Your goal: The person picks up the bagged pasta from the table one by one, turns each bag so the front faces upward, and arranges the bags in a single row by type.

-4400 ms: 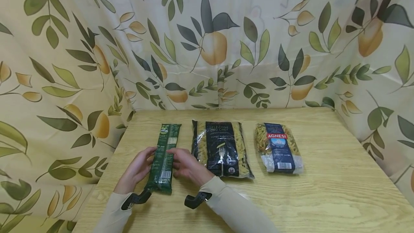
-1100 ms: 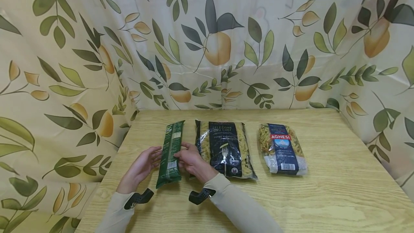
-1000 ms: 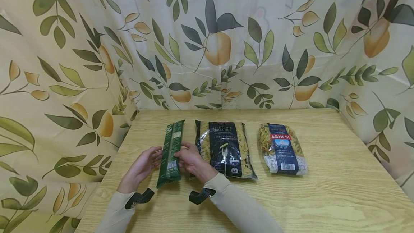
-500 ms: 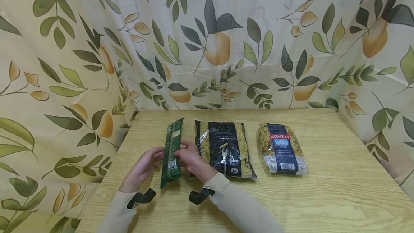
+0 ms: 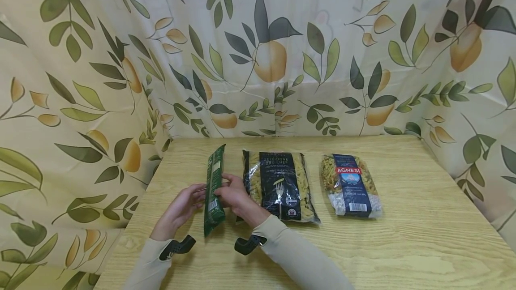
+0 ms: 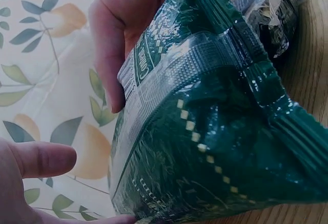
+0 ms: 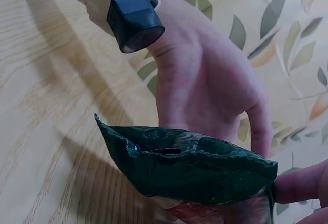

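A long, narrow green plastic pasta packet (image 5: 215,191) is held between my two hands at the left of the table. In the head view it is turned almost edge-on. My right hand (image 5: 239,196) pinches its right side, thumb on the printed face and fingers behind. On the other side, my left hand (image 5: 180,207) has its fingers extended against the packet. In the left wrist view, the left thumb (image 6: 48,160) stands apart from the film, and the packet's crimped end (image 6: 279,108) is close. The right wrist view shows that sealed end (image 7: 189,178) above the wood.
Just right of the hands lies a black-and-clear bag of penne (image 5: 278,187). Further right lies a smaller Agnesi pasta bag (image 5: 350,185) with a blue label. The wooden table (image 5: 419,218) is bordered at the back and sides by leaf-and-fruit patterned curtains (image 5: 322,57).
The green pasta packet has rotated from lying face up to nearly edge-on, its printed face narrowing in the head view. The right hand keeps hold of it; both other bags stay put.
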### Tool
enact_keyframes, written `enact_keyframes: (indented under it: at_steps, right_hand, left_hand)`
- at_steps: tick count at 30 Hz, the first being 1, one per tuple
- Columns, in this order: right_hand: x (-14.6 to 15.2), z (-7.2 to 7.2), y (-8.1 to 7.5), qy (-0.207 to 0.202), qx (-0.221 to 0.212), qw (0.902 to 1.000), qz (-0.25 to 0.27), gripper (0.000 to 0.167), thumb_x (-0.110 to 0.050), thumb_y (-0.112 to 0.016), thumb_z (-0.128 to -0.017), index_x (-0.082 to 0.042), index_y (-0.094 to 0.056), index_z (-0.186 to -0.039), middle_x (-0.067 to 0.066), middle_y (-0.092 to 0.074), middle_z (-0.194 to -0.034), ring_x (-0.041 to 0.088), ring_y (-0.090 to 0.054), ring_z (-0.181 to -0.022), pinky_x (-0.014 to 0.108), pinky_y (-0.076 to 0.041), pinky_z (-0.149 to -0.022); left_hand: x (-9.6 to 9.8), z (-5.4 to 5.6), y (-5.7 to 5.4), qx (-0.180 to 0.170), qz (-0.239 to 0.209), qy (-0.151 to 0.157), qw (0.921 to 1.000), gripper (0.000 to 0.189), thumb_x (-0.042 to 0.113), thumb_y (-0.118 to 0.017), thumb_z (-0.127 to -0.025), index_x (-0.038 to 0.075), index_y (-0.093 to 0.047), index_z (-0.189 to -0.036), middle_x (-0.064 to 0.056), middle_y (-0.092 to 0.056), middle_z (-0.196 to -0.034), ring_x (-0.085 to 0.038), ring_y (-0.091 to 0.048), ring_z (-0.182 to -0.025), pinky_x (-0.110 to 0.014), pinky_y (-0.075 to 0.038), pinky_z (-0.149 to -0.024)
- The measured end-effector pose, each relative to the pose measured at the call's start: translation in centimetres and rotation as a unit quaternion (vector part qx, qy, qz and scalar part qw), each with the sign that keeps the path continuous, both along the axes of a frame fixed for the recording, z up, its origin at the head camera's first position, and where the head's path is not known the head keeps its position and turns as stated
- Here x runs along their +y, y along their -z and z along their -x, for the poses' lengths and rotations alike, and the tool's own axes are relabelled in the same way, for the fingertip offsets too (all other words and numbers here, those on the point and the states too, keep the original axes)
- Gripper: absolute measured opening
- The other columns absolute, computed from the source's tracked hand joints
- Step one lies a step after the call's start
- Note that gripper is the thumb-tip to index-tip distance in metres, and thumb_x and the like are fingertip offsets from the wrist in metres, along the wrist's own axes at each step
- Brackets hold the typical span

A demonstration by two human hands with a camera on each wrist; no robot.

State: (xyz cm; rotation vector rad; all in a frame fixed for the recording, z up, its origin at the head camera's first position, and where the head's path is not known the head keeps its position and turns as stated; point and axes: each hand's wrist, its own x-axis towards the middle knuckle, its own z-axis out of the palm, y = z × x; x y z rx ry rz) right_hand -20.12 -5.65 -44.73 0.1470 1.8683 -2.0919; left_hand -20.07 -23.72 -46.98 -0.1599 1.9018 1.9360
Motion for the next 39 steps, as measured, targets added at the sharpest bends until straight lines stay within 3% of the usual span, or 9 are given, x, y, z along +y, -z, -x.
enact_keyframes:
  at_steps: [3,6,11,17,29,39]
  right_hand:
    - [-0.1,-0.1,-0.1,-0.002,0.011,0.9999,-0.006,0.071,0.013,-0.064,-0.086,0.002,-0.044,-0.153,0.027,-0.065,-0.128,0.033,-0.071,-0.105,0.04,-0.063,-0.079]
    - [-0.2,-0.2,-0.1,-0.003,0.017,0.9998,-0.011,0.072,0.014,-0.064,-0.085,0.002,-0.045,-0.153,0.027,-0.067,-0.125,0.033,-0.073,-0.101,0.039,-0.064,-0.075]
    - [-0.5,-0.6,0.1,-0.009,0.027,0.9991,-0.03,0.073,0.015,-0.063,-0.084,0.002,-0.044,-0.153,0.024,-0.069,-0.121,0.029,-0.074,-0.094,0.034,-0.063,-0.066]
    - [-1.2,-0.7,0.6,-0.013,0.04,0.9986,-0.031,0.075,0.018,-0.061,-0.081,0.004,-0.044,-0.152,0.026,-0.067,-0.119,0.031,-0.073,-0.095,0.035,-0.063,-0.067]
    - [-1.9,-0.9,0.6,-0.022,0.065,0.9955,-0.066,0.071,0.016,-0.065,-0.081,0.005,-0.048,-0.149,0.023,-0.065,-0.115,0.022,-0.071,-0.088,0.032,-0.062,-0.065]
    - [-2.0,-1.2,0.5,-0.061,0.071,0.9939,-0.058,0.053,0.009,-0.064,-0.091,0.002,-0.057,-0.143,0.024,-0.063,-0.12,0.016,-0.063,-0.082,0.025,-0.051,-0.063]
  left_hand:
    - [0.0,0.1,0.2,-0.001,-0.021,-0.014,0.9997,0.031,0.027,-0.042,-0.109,0.007,-0.062,-0.122,0.002,-0.063,-0.116,-0.016,-0.057,-0.105,-0.03,-0.04,-0.094]
    - [0.1,0.1,0.3,-0.003,-0.03,-0.02,0.9994,0.028,0.026,-0.043,-0.109,0.009,-0.062,-0.119,-0.001,-0.058,-0.12,-0.016,-0.057,-0.103,-0.029,-0.042,-0.092]
    - [0.3,0.1,0.5,-0.013,-0.031,-0.03,0.999,0.033,0.026,-0.04,-0.11,0.004,-0.057,-0.127,-0.011,-0.048,-0.135,-0.017,-0.058,-0.104,-0.026,-0.044,-0.089]
    - [0.4,0.1,0.8,-0.011,-0.036,-0.022,0.9991,0.037,0.029,-0.037,-0.111,0.002,-0.055,-0.129,-0.02,-0.037,-0.148,-0.02,-0.059,-0.108,-0.027,-0.049,-0.092]
    - [0.4,-0.2,0.9,-0.003,-0.011,-0.02,0.9997,0.057,0.04,-0.039,-0.111,-0.004,-0.047,-0.147,-0.021,-0.036,-0.151,-0.035,-0.052,-0.131,-0.026,-0.05,-0.094]
    - [0.2,-0.5,0.5,0.0,-0.004,-0.004,1.0,0.062,0.043,-0.038,-0.111,-0.001,-0.041,-0.154,-0.022,-0.034,-0.156,-0.034,-0.05,-0.134,-0.025,-0.048,-0.094]
